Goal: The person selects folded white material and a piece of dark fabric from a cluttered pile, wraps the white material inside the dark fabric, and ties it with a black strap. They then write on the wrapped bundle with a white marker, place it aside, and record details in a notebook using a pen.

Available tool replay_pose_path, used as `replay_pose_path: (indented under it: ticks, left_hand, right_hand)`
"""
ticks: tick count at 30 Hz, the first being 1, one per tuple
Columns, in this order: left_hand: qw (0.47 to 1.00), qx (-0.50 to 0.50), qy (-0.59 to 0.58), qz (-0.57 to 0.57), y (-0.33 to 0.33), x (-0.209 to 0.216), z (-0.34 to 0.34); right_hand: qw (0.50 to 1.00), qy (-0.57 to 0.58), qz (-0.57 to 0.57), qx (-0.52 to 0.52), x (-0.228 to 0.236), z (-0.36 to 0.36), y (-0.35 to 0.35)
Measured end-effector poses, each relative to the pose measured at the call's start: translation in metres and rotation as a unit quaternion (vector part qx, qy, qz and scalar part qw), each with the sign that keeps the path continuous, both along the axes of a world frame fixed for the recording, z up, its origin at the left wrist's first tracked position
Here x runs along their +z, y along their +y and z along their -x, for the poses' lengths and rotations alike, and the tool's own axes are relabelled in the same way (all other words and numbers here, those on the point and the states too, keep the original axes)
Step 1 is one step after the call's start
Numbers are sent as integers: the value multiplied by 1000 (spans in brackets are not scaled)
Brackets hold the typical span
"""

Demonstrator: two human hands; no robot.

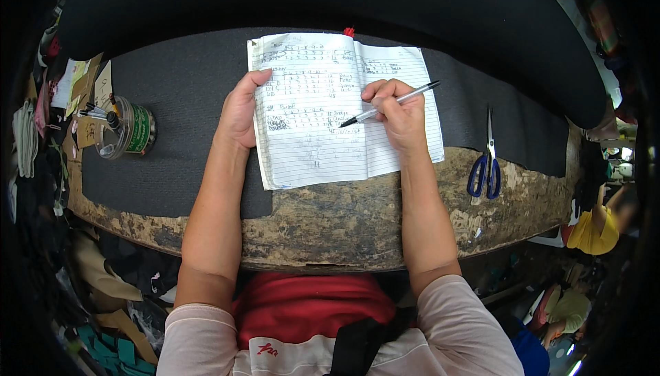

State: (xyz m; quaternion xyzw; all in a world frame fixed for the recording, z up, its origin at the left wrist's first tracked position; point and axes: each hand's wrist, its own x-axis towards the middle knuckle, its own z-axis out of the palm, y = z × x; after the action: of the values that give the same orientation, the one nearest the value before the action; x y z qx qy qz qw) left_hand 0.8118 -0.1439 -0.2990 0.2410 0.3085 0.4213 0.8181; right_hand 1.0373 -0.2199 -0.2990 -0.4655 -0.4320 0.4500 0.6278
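An open lined notebook (309, 159) lies across the middle of the table, its left page covered in handwritten rows and columns. My left hand (239, 111) grips its left edge, thumb on top and the other fingers hidden beneath. Between the fingers of my right hand (402, 118) is a pen (423, 90) with a clear barrel and dark ends. Its lower end is over the inner part of the right page, near the fold; whether it touches paper I cannot tell. That page has a few handwritten lines near its top.
Blue-handled scissors (486, 169) lie right of the notebook, blades pointing away. At left stands a clear plastic jar (130, 132) holding pens. Dark cloth (172, 169) covers much of the worn wooden table (330, 231). Other people (595, 231) are off to the right.
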Motion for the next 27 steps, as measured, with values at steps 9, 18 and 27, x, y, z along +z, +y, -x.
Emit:
replay_pose_path:
  ticks: [9, 18, 27]
  left_hand:
    - [1000, 4, 22, -20, -1, 1, -1]
    - [1000, -10, -17, 13, 2, -4, 1]
    - [996, -54, -55, 35, 7, -7, 2]
  right_hand:
    - [1000, -13, 5, -8, 1, 1, 0]
    - [999, 37, 2, -27, -5, -3, 2]
    - [962, 270, -35, -32, -12, -11, 8]
